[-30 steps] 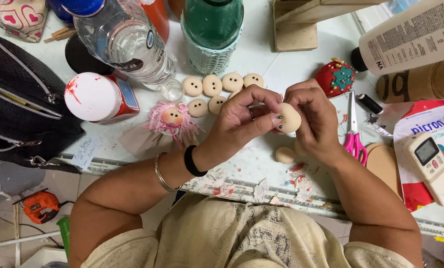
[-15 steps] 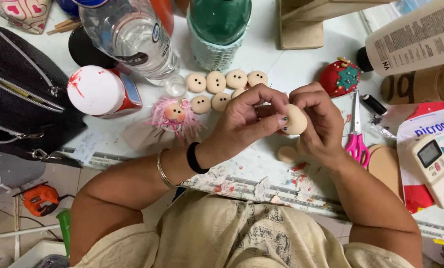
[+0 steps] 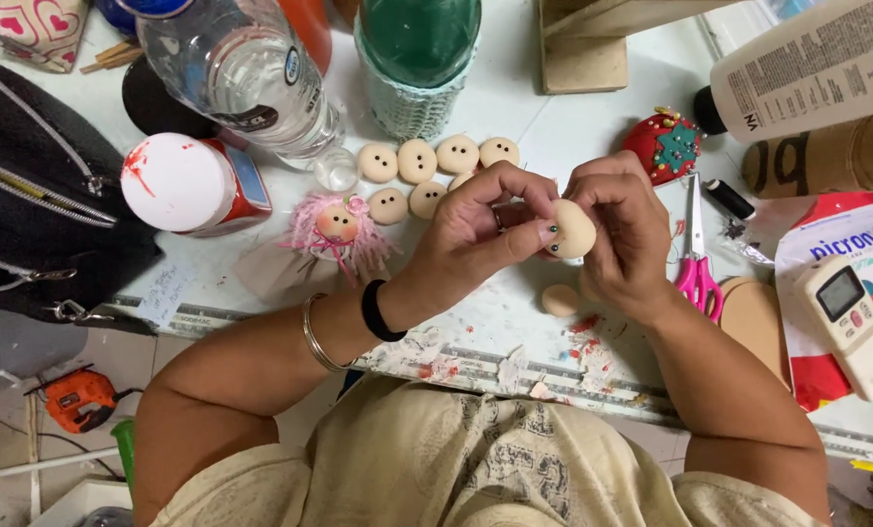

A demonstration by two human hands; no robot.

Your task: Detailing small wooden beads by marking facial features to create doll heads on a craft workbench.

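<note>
Here both hands meet above the table's near edge: the right hand closes around a small beige doll head, and the left hand pinches its fingertips against the head's side. Six more beige heads lie toward the table's far edge, beside a pink-haired doll.

A white lotion bottle with a black cap lies top right; a grey-screened white remote rests on a red-and-white packet.
</note>
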